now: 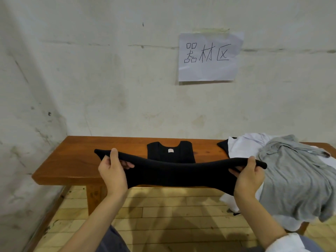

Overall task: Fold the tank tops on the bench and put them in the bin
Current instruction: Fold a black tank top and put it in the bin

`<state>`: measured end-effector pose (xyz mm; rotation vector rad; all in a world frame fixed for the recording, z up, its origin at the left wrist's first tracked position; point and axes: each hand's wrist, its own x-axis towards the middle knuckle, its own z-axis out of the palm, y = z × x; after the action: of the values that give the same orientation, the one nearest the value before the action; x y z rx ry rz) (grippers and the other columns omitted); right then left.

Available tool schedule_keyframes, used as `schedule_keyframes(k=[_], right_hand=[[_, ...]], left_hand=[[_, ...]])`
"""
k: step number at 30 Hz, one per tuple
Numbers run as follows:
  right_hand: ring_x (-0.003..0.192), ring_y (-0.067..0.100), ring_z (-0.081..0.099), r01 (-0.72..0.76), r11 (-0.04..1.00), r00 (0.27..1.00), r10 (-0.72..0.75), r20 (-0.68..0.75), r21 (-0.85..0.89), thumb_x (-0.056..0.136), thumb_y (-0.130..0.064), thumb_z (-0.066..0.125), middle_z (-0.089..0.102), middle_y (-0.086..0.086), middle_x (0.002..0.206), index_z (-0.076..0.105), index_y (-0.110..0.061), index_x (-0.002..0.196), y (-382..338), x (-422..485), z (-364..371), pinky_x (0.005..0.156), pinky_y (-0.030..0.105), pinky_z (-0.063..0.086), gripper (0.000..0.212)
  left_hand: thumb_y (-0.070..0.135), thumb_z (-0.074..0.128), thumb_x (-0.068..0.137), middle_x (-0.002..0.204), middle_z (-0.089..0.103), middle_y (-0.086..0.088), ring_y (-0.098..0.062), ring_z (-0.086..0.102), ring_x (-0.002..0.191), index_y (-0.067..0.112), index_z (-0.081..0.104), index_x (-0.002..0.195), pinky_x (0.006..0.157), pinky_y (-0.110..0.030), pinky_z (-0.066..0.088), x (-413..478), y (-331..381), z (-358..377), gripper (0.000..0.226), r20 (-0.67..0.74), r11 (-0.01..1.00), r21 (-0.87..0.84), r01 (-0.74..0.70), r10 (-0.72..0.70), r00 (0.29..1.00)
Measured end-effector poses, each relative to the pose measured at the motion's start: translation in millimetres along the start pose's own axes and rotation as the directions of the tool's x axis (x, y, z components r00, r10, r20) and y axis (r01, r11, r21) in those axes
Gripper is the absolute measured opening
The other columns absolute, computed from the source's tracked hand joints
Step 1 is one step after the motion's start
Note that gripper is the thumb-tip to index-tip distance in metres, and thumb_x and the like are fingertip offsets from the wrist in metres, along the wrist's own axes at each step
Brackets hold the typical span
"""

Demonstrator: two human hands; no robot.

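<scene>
Gripping a black ribbed tank top (178, 173) by its ends with the left hand (112, 171) and right hand (249, 177), holding it stretched above the front edge of the reddish-brown wooden bench (81, 160). Likely risking a crooked fold from its sagging middle, or snagging the heaped grey and white garments (291, 170) overhanging the right end. Facing a stained white wall (109, 88), pale floorboards (163, 206) below

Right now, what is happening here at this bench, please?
A person is folding a black tank top on the wooden bench. The left hand and the right hand each grip one end of its lifted edge, stretched between them. A pile of grey and white clothes lies at the right. No bin is in view.
</scene>
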<state>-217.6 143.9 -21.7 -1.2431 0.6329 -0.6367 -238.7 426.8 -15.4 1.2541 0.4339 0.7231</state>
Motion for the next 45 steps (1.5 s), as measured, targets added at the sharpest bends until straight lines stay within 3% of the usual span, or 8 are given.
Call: schedule_keyframes(k=[11,18,22,24,28,32,36,45], right_hand=[[0.064,0.015,0.068,-0.033,0.998,0.997,0.037,0.069,-0.057,0.098,-0.035,0.045,0.064,0.008,0.081,0.056,-0.011,0.084,17,28,38,0.053,0.019,0.055,0.029],[0.053,0.006,0.065,-0.028,0.997,0.994,0.035,0.106,-0.067,0.100,-0.029,0.043,0.062,0.004,0.071,0.055,-0.010,0.082,33,77,113,0.063,0.028,0.056,0.029],[0.086,0.019,0.066,-0.120,0.976,0.956,0.163,0.245,-0.182,0.101,-0.023,0.039,0.065,0.017,0.106,0.051,0.002,0.113,68,111,149,0.076,0.030,0.054,0.030],[0.093,0.023,0.061,-0.128,0.911,0.909,0.266,0.321,-0.392,0.100,-0.022,0.043,0.061,0.020,0.117,0.055,-0.002,0.118,93,116,153,0.085,0.036,0.049,0.029],[0.125,0.020,0.044,0.231,0.701,0.850,0.192,0.491,-0.675,0.098,-0.025,0.050,0.045,0.006,0.140,0.048,-0.013,0.135,117,86,142,0.103,0.035,0.038,0.039],[0.130,0.020,0.037,0.649,0.334,0.744,-0.092,0.661,-0.684,0.094,-0.028,0.055,0.043,0.004,0.139,0.052,-0.016,0.132,128,33,128,0.106,0.035,0.034,0.041],[0.121,0.015,0.041,0.717,0.149,0.684,0.039,0.729,-0.681,0.094,-0.049,0.046,0.042,-0.001,0.133,0.041,-0.023,0.140,137,4,123,0.100,0.029,0.036,0.053],[0.128,0.022,0.034,0.819,0.018,0.551,0.247,0.797,-0.573,0.096,-0.034,0.048,0.035,0.000,0.141,0.033,-0.028,0.145,118,43,111,0.106,0.036,0.031,0.052]], left_hand=[[0.032,0.047,0.099,0.052,0.056,-0.004,-0.015,0.053,0.045,0.011,0.052,0.071,0.058,-0.033,0.048,37,-38,11,0.035,-0.128,0.994,0.058,0.092,-0.084,0.988],[0.030,0.043,0.101,0.060,0.057,-0.002,-0.012,0.054,0.046,0.015,0.051,0.075,0.050,-0.026,0.046,107,-67,63,0.031,-0.187,0.991,0.042,0.126,-0.116,0.975],[0.027,0.036,0.103,0.082,0.065,-0.011,-0.017,0.065,0.062,0.009,0.052,0.090,0.056,-0.028,0.050,147,-104,84,0.027,-0.085,0.954,0.060,0.295,-0.289,0.954],[0.021,0.040,0.100,0.097,0.067,-0.011,-0.019,0.066,0.079,0.013,0.056,0.089,0.069,-0.031,0.050,154,-128,86,0.021,0.034,0.900,0.271,0.342,-0.364,0.931],[0.015,0.048,0.096,0.096,0.063,0.003,-0.016,0.060,0.095,0.017,0.063,0.094,0.074,-0.022,0.044,137,-151,81,0.015,0.366,0.695,0.704,-0.149,-0.175,0.914],[0.016,0.052,0.095,0.141,0.047,0.001,-0.017,0.038,0.134,0.021,0.055,0.129,0.111,-0.035,0.029,127,-162,88,0.035,0.765,0.329,0.626,-0.707,-0.079,0.640],[0.026,0.035,0.102,0.158,0.018,0.003,-0.016,0.009,0.147,0.026,0.028,0.148,0.118,-0.034,0.006,122,-172,92,0.046,0.834,0.209,0.537,-0.817,-0.273,0.479],[0.043,0.028,0.101,0.148,0.031,-0.008,-0.029,0.033,0.131,0.020,0.031,0.145,0.101,-0.040,0.034,85,-150,81,0.049,0.780,-0.115,0.543,-0.832,-0.299,0.550]])
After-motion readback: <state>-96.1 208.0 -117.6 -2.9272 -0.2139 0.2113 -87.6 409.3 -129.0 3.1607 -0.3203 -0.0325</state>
